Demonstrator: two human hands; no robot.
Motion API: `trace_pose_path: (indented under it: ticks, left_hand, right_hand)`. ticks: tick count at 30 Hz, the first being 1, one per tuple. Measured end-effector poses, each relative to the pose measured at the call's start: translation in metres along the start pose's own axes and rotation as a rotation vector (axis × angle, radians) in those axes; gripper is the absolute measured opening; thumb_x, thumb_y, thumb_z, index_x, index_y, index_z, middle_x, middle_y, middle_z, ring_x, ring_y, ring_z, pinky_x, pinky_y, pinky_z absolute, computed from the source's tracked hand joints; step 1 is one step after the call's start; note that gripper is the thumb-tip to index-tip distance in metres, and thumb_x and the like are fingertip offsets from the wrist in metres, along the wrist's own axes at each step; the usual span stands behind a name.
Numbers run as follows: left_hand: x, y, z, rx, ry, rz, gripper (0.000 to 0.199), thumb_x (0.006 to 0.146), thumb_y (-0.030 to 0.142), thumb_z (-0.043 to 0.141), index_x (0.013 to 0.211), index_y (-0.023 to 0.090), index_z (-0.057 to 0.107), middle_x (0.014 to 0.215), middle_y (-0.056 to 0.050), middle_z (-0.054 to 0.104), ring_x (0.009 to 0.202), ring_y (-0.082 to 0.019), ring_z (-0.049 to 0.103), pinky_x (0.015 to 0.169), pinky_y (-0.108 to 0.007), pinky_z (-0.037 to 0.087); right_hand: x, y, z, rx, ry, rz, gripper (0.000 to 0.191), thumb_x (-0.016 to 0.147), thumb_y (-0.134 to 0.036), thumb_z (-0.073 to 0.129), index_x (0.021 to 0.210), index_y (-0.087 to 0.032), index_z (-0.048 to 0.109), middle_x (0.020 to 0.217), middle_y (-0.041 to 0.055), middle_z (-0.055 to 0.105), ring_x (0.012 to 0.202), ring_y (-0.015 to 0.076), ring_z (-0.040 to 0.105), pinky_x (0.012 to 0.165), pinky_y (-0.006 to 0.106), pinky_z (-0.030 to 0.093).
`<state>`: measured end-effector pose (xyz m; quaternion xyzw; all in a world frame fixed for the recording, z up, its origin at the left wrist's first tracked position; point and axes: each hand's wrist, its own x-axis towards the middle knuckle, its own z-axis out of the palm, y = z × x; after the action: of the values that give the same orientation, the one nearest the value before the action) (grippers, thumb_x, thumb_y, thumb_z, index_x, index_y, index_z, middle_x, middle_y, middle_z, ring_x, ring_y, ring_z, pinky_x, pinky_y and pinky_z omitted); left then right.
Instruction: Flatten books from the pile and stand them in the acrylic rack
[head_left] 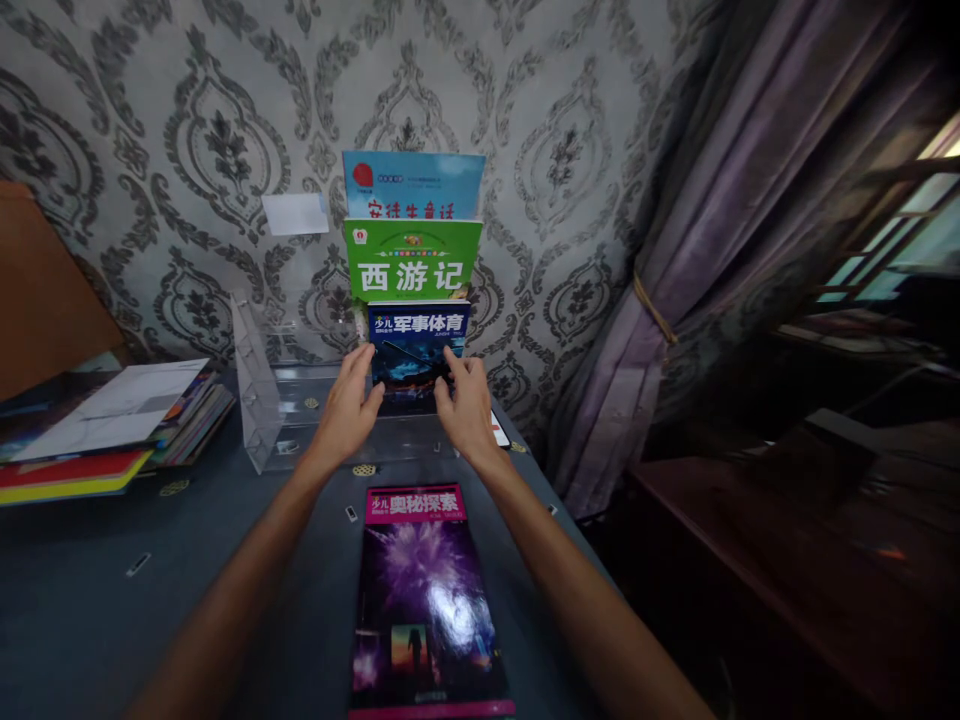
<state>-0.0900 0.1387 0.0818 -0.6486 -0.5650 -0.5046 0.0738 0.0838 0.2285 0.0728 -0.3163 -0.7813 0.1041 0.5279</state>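
A dark blue book (417, 352) stands upright at the front tier of a clear acrylic book rack (296, 415). Its left edge is gripped by my left hand (350, 405), thumb near the lower front cover. On the opposite edge, my right hand (465, 400) grips the same book, with thumb and forefinger over the cover. Behind it rises a green book (412, 255), and behind that a light blue book (416, 180). Flat on the table below my hands lies a purple-and-black book (424, 600) with a pink title band.
On the left, a stack of books and papers (120, 420) sits on the dark table (67, 600). A white card (295, 214) shows above the rack's left part. The patterned wall is close behind; a tied purple curtain (637, 330) hangs to the right.
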Motion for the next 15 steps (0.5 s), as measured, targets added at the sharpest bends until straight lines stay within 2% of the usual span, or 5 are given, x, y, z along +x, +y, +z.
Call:
trace_pose_path:
  ticks: [4,15]
  left_hand:
    - [0.0005,0.0005,-0.0008,0.006,0.004,0.004,0.053,0.093,0.027,0.048,0.145,0.016,0.045,0.15,-0.017,0.045,0.139,-0.029,0.044,0.115,-0.051,0.039]
    - [0.0019,-0.0072,-0.004,-0.005,-0.01,-0.012,0.056,0.089,0.021,0.049,0.144,0.017,0.045,0.147,-0.017,0.047,0.138,-0.03,0.046,0.113,-0.054,0.041]
  right_hand:
    - [0.0015,-0.0016,-0.0009,-0.01,-0.013,0.016,0.054,0.089,-0.023,0.046,0.14,-0.008,0.056,0.104,0.016,0.056,0.102,0.031,0.058,0.093,0.051,0.052]
    - [0.0029,0.0077,0.0017,0.043,-0.021,0.017,0.053,0.089,-0.024,0.046,0.14,-0.016,0.056,0.104,0.0141,0.06,0.1,0.029,0.06,0.091,0.049,0.054]
